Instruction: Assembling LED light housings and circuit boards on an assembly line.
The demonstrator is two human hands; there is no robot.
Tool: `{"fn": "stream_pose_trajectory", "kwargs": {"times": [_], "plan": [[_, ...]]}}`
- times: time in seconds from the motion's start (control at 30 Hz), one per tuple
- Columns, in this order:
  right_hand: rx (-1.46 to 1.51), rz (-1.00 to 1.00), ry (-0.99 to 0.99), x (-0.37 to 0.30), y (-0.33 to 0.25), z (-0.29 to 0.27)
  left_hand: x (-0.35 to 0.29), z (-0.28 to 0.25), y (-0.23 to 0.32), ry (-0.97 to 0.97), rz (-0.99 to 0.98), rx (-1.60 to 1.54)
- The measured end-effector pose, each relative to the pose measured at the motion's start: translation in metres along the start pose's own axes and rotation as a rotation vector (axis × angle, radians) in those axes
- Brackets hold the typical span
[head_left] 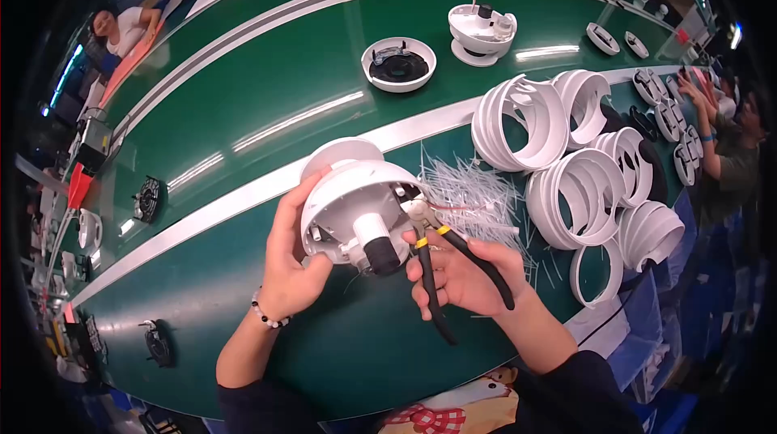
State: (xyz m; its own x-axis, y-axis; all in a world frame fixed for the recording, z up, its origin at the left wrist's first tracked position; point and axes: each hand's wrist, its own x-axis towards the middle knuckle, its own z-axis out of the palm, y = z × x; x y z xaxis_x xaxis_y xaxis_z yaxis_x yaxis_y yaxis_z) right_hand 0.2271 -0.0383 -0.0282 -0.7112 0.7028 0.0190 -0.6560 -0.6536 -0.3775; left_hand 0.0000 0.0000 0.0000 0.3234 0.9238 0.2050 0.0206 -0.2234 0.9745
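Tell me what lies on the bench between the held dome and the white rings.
In the head view, a heap of thin whitish strips lies between the dome and rings.

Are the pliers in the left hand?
No, the right hand holds the pliers, while the left hand grips the white dome housing.

- Left of the left hand (291, 260), the surface (194, 280) lies open from near edge to the white strip (202, 221) along its far edge, save for one black part (159, 343) toward the left end.
- Between the forearms (249, 345), a gap runs down to the near edge.
- Right of the held white dome (328, 219), a heap of thin ties (473, 191) covers the surface; stacked white rings (550, 207) block the right end.
- Beyond the strip, bare green stretches between a black ribbed piece (146, 199) and a white bowl (401, 87).
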Motion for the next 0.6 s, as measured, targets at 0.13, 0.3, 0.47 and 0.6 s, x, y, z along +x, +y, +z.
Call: {"fn": "stream_pose_trajectory", "kwargs": {"times": [0.13, 0.3, 0.47, 0.6], "plan": [[0.057, 0.023, -0.031, -0.003, -0.001, 0.001, 0.000, -0.003, -0.005, 0.002, -0.059, -0.042], [0.097, 0.005, -0.039, -0.004, -0.001, 0.003, -0.001, 0.004, -0.002, -0.014, -0.113, -0.084], [0.068, -0.039, 0.120, -0.005, 0.003, 0.009, 0.004, 0.002, -0.007, -0.007, -0.188, -0.151], [-0.030, -0.052, 0.204, -0.004, 0.010, 0.009, 0.005, 0.004, -0.014, 0.094, -0.469, -0.303]]}}
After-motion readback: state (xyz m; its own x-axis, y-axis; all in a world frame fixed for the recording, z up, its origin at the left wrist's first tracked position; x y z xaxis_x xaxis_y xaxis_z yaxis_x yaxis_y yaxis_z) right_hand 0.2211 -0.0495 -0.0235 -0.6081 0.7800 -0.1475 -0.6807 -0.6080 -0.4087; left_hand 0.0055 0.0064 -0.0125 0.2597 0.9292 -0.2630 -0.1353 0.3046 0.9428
